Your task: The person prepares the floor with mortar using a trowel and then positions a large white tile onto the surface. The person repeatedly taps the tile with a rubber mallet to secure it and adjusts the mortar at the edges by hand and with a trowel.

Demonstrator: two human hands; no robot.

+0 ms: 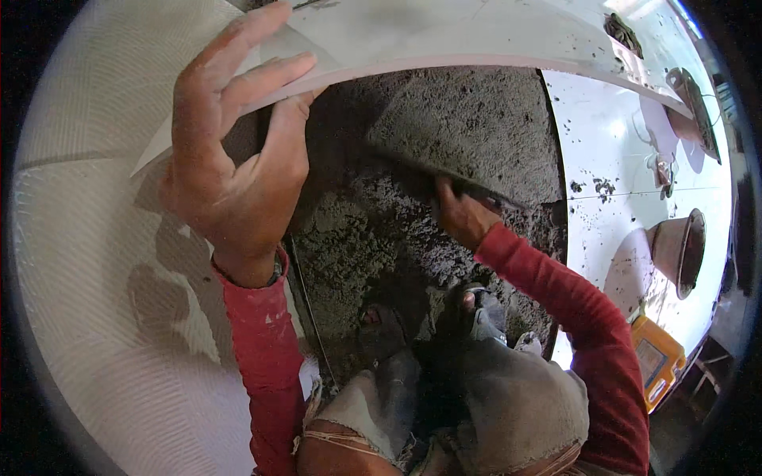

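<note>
A large white tile (444, 32) stands raised across the top of the view, its near edge lifted off the bed. My left hand (238, 151) is closed on its left part, with fingers over the face and the thumb by the edge. Below lies a bed of wet grey mortar (476, 119), smoother at the far side and lumpy near my feet. My right hand (464, 216) is wrapped around a long dark flat tool (444, 170), perhaps a float, which lies against the mortar. Its handle is hidden by my fingers.
Tiles with a combed pattern (95, 238) cover the left side. Glossy white tiles (603, 159) splashed with mortar run along the right. On them stand a bucket (675, 250), another dark-rimmed container (692, 119) and a yellow jerrycan (657, 357). My feet (484, 305) are on the mortar bed.
</note>
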